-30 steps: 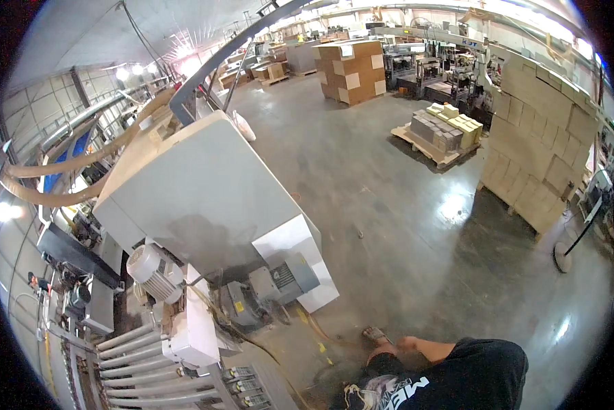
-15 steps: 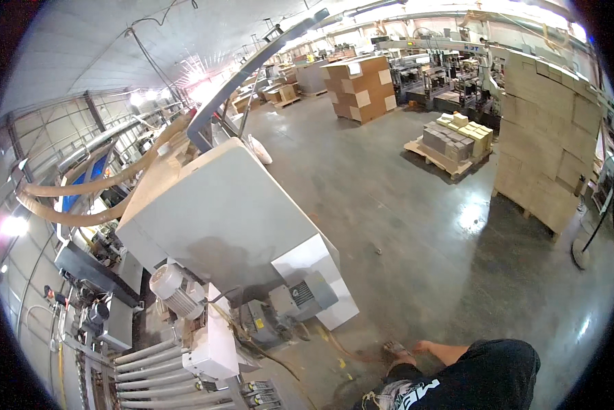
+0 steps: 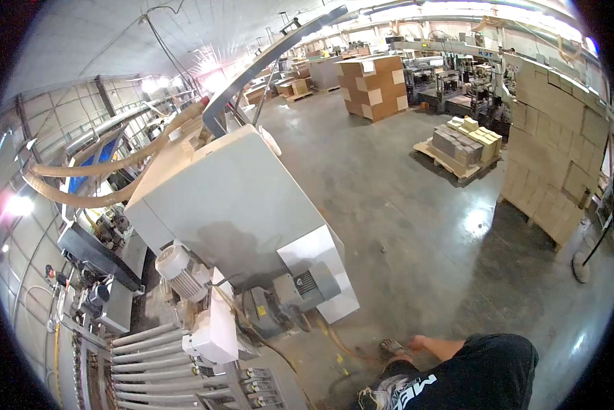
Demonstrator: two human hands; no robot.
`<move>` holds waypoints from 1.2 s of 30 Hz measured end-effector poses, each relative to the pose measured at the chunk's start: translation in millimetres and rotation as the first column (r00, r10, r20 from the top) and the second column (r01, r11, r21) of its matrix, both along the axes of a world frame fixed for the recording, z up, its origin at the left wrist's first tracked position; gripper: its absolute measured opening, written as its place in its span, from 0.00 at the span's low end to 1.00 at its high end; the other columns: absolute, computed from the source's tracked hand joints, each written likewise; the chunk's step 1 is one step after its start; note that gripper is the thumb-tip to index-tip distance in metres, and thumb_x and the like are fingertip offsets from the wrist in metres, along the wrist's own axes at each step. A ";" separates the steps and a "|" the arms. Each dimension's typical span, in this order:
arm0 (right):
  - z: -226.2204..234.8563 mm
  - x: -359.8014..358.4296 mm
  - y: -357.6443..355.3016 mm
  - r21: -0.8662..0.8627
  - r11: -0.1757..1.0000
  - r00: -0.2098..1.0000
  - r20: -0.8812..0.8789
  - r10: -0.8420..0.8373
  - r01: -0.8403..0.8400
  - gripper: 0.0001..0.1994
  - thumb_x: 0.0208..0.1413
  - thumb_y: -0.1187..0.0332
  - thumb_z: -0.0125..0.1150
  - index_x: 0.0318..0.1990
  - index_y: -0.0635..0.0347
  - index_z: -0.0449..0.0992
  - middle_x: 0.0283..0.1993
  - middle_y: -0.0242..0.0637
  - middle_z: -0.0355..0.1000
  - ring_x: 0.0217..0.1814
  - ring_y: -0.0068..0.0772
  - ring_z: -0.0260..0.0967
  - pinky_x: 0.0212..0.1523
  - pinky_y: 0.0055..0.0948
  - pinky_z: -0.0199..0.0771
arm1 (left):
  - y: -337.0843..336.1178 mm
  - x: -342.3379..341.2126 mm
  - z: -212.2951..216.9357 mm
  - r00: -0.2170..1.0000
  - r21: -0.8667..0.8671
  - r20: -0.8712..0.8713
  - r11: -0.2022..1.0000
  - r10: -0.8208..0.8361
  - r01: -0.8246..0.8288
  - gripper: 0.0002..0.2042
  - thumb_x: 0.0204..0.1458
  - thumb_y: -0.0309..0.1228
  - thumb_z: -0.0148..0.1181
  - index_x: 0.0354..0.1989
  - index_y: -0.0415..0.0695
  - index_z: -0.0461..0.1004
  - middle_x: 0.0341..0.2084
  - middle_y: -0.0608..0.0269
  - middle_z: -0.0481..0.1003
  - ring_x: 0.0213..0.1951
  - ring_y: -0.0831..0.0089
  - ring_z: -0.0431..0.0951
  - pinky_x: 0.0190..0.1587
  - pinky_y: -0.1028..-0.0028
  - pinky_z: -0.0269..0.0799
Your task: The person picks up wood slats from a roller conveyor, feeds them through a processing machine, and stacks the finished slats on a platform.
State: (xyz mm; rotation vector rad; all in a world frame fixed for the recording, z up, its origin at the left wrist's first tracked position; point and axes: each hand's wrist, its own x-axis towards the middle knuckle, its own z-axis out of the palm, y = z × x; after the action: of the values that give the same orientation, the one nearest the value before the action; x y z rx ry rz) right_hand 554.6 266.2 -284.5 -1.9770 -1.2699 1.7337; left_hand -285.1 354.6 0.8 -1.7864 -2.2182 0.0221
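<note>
My right hand (image 3: 417,342) hangs low beside my leg, at the end of a bare forearm coming out of a black short sleeve (image 3: 498,348). It is small in view, and its fingers are too unclear to read. No held thing shows at it. Just left of the hand is my shoe (image 3: 392,347) on the concrete floor. My left hand is not in view. Ahead and to the left stands a large grey machine cabinet (image 3: 232,191). Electric motors (image 3: 182,272) and a grey motor (image 3: 314,283) sit at its near side.
A roller conveyor (image 3: 150,369) lies at the lower left. Ridged hoses (image 3: 81,199) loop by the cabinet. A low pallet of blocks (image 3: 461,147), a tall cardboard stack (image 3: 556,143) and a brown boxed load (image 3: 372,87) stand on the floor (image 3: 389,225). A hose (image 3: 348,352) trails near my shoe.
The view has turned slightly left, so the cabinet and pallets sit farther right in the picture. My right hand stays low beside my leg.
</note>
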 end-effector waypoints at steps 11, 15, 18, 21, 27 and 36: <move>-16.9 -1.0 -34.1 0.195 0.758 0.754 0.409 0.514 -0.623 0.17 0.61 0.58 0.64 0.55 0.50 0.82 0.54 0.39 0.81 0.63 0.45 0.77 0.61 0.44 0.80 | -14.7 -9.9 -10.9 0.991 0.013 0.073 0.994 0.110 -0.111 0.11 0.65 0.37 0.60 0.41 0.41 0.82 0.32 0.56 0.81 0.36 0.62 0.79 0.37 0.58 0.75; -21.9 -5.0 -62.2 0.223 0.940 0.962 0.148 0.228 -0.257 0.17 0.62 0.59 0.63 0.55 0.51 0.83 0.55 0.41 0.81 0.62 0.49 0.77 0.62 0.46 0.79 | -9.8 27.8 12.6 0.973 -0.051 -0.006 0.972 0.231 -0.231 0.13 0.67 0.39 0.58 0.44 0.44 0.84 0.41 0.56 0.83 0.44 0.61 0.83 0.42 0.57 0.80; -21.2 -4.2 -79.6 0.186 0.972 0.988 -0.024 0.152 -0.145 0.16 0.62 0.60 0.62 0.55 0.51 0.83 0.54 0.41 0.81 0.57 0.52 0.79 0.60 0.48 0.80 | -25.2 19.5 13.4 0.963 -0.127 -0.085 0.955 0.258 -0.267 0.19 0.68 0.44 0.57 0.54 0.44 0.83 0.54 0.53 0.81 0.53 0.59 0.82 0.47 0.55 0.81; -3.3 -12.6 -46.9 -0.290 0.853 0.828 0.244 0.504 -0.434 0.18 0.61 0.59 0.64 0.56 0.50 0.82 0.53 0.41 0.82 0.53 0.52 0.81 0.57 0.50 0.82 | -24.5 12.9 1.0 0.975 -0.176 -0.144 0.965 0.171 -0.195 0.25 0.71 0.49 0.53 0.64 0.42 0.78 0.65 0.49 0.76 0.57 0.56 0.81 0.50 0.54 0.81; -14.7 -0.9 -48.8 0.126 0.790 0.697 0.566 0.440 -0.600 0.19 0.63 0.57 0.63 0.58 0.52 0.84 0.52 0.41 0.84 0.50 0.44 0.83 0.51 0.45 0.83 | -7.4 85.8 77.1 0.886 -0.409 0.026 0.813 0.463 -0.413 0.36 0.73 0.57 0.49 0.75 0.37 0.66 0.71 0.43 0.70 0.59 0.51 0.80 0.56 0.51 0.79; 17.7 -18.8 -1.1 -0.140 0.971 0.977 0.112 -0.179 0.194 0.19 0.67 0.59 0.60 0.57 0.60 0.84 0.50 0.40 0.84 0.48 0.35 0.80 0.47 0.40 0.81 | -17.0 69.1 75.7 0.820 -0.235 0.366 0.896 0.440 -0.376 0.22 0.72 0.34 0.54 0.71 0.39 0.70 0.56 0.45 0.81 0.44 0.43 0.81 0.44 0.50 0.80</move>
State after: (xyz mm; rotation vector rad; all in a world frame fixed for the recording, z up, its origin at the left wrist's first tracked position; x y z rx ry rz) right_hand 535.8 265.1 -266.8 -2.2119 -0.9684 1.7032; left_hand -216.0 337.7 76.5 -1.4408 -2.9500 -0.1077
